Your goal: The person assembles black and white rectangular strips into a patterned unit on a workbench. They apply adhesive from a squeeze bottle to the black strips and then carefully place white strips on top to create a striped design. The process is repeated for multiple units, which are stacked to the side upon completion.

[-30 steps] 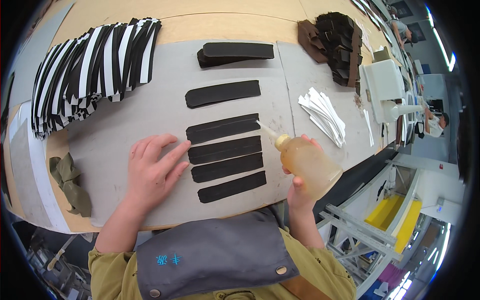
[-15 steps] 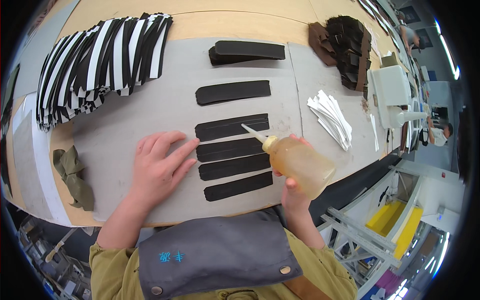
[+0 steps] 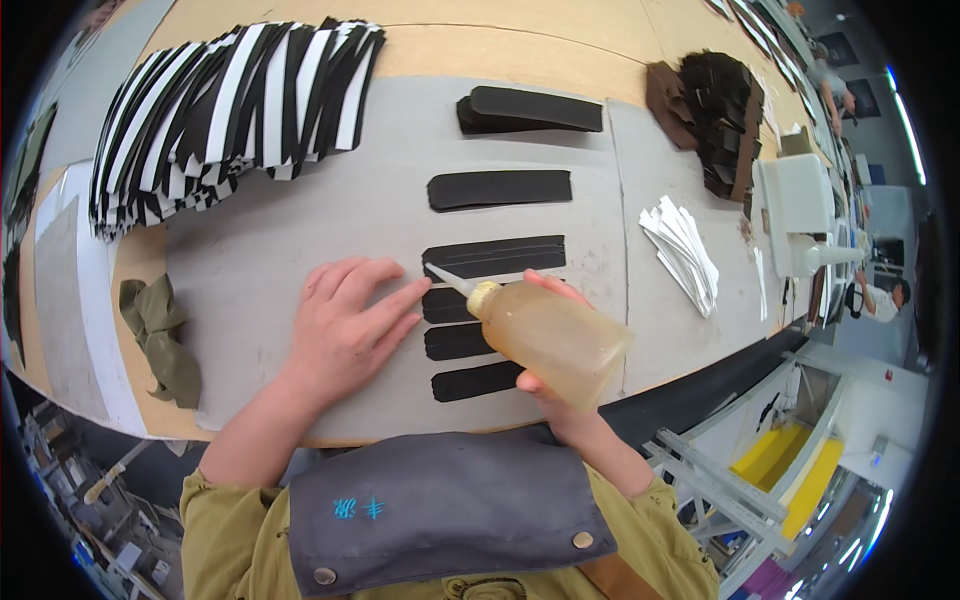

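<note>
My right hand (image 3: 558, 408) is wrapped round a squeeze bottle (image 3: 560, 335) of cloudy amber liquid, held tilted. Its tapered nozzle points left, the tip at the left end of a black strip (image 3: 500, 257) marked by thin lengthwise lines. Below that strip lie several similar black strips (image 3: 455, 343), partly hidden by the bottle and hand. My left hand (image 3: 355, 315) rests palm down on the grey sheet, fingers outstretched. Its index fingertip is at the left ends of the strips, close to the nozzle tip.
Farther up lie a black strip (image 3: 500, 190) and a small black stack (image 3: 535, 109). Black-and-white strips (image 3: 235, 95) fan out at far left, above olive fabric (image 3: 160, 340). To the right are white strips (image 3: 683, 255), dark brown pieces (image 3: 715, 125) and a white container (image 3: 797, 205).
The bottle's nozzle has travelled left along the marked strip, from near its middle to its left end. The whole view has shifted slightly; my left hand stays beside the strips.
</note>
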Available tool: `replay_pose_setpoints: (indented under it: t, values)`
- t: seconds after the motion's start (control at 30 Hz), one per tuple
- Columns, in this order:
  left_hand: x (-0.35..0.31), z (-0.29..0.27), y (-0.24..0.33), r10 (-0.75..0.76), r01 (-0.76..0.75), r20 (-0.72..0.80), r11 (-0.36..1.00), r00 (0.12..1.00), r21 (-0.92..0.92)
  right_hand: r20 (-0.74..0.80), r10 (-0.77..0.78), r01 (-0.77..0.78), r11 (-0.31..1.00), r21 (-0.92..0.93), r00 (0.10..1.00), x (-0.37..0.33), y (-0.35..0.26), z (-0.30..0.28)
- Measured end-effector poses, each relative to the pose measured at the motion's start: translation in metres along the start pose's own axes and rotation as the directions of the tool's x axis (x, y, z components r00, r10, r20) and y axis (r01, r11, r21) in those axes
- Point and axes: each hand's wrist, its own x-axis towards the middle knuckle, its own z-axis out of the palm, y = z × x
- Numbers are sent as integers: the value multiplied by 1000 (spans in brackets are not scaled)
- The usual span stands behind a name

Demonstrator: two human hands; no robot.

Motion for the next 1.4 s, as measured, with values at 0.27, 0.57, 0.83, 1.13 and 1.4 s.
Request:
replay_pose_setpoints:
  t: [0.27,0.57,0.83,1.13,1.4]
  values:
    - [1,0,3,-20,19,29,1000,999,16,-115,274,-182,846,501,955,18,-27,-35]
    - [-7,4,-1,-22,24,-59,999,998,34,-717,160,-193,981,37,678,12,-53,-224]
    - [-12,5,-1,-152,152,-31,988,988,-11,-629,55,-632,102,-769,775,49,-51,-321]
    - [-7,5,8,-139,141,-87,990,987,18,-106,-374,-104,25,-994,921,65,3,-264]
    - [-1,3,17,-133,137,-117,990,984,32,-32,-292,42,245,-969,956,32,34,-215]
